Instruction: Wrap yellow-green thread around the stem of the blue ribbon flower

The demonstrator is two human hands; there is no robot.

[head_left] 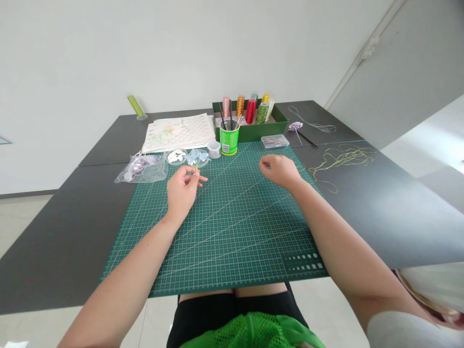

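My left hand [184, 188] is over the left part of the green cutting mat [232, 212], its thumb and index finger pinching a thin yellow-green stem [196, 167]. Just beyond the fingertips are light blue petals [195, 156] at a round clear dish; whether they join the stem I cannot tell. White petals [176, 155] lie in another dish to the left. My right hand [278, 169] is closed above the mat's right side, fingers curled; anything inside is hidden. Loose yellow-green thread [340, 159] lies to its right, and a fine strand shows near the hand.
A green box [253, 131] of thread spools stands at the back, behind a green cup [229, 140] of tools. Papers [177, 133] and a plastic bag [141, 169] lie left. A clear case [274, 141] and a purple flower [295, 126] are at the back right.
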